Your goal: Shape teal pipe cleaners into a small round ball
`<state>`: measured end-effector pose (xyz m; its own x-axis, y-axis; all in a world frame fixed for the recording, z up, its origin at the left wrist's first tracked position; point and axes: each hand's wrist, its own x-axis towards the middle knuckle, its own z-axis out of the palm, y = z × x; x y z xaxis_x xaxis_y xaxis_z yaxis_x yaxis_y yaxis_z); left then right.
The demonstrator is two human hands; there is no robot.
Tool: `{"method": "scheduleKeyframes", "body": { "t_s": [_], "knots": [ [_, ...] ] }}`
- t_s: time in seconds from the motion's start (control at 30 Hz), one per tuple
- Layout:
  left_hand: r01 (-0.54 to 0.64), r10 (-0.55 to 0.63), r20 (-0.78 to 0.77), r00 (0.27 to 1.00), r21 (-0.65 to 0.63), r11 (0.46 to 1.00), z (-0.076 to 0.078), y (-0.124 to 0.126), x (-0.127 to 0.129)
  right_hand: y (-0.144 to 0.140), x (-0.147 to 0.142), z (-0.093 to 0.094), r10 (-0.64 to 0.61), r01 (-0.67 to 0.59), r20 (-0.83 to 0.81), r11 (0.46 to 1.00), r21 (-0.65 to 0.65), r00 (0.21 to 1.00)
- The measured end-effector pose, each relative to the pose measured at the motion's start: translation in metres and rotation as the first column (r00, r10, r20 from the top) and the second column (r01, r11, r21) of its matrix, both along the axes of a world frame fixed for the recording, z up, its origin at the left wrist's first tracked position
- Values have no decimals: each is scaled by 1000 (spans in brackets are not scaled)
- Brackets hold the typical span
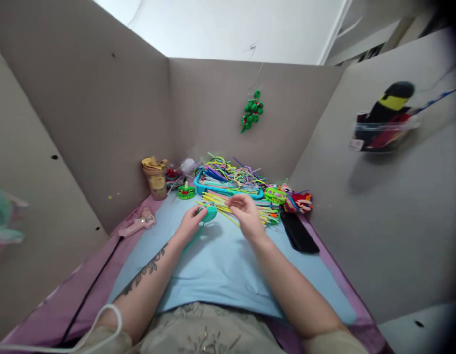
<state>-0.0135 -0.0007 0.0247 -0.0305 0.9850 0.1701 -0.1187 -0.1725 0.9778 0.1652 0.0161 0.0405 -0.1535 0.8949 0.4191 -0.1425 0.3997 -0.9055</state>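
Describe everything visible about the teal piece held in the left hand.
The teal piece is a small rounded, fuzzy-looking lump, apparently wound pipe cleaner, with a thin teal tail trailing down and left over the light blue mat. The left hand grips it at its left side, lifted just above the mat. The right hand hovers beside it; contact is unclear. Behind lies a pile of coloured pipe cleaners.

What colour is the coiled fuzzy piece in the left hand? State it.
Teal coiled fuzzy piece, pinched by the left hand; head view.
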Motion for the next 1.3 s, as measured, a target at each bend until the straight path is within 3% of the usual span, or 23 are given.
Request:
{"method": "scheduleKeyframes", "body": {
  "t_s": [0.1,0.17,0.27,0.43,0.67,0.93,1.07,1.17,1.3],
  "knots": [
    [102,-80,-253,964,75,992,-2,8,10,21,-1,-21,20,-20,3,990,-137,1000],
    [167,-141,-311,940,57,984,-6,9,13,28,-2,-37,100,-106,-38,968,-227,994],
    [235,-209,-347,914,34,971,-12,7,13,26,4,-52,172,-179,-52,954,-241,984],
    [275,-238,-378,895,46,960,-14,2,8,15,9,-50,212,-197,58,962,-190,976],
    [178,-51,-540,840,185,967,-21,2,11,8,3,-43,46,-69,353,996,52,934],
    [226,-151,-508,848,90,970,-16,-1,12,2,3,-39,-112,-9,467,968,249,877],
    [213,-141,-520,842,82,974,-16,-2,12,-1,0,-42,-197,22,503,943,332,842],
    [220,-123,-553,824,112,969,-18,-1,11,0,-1,-45,-184,29,485,951,309,855],
    [210,-3,-633,774,252,945,-21,2,6,7,4,-45,39,-56,253,997,57,967]
  ]
}}
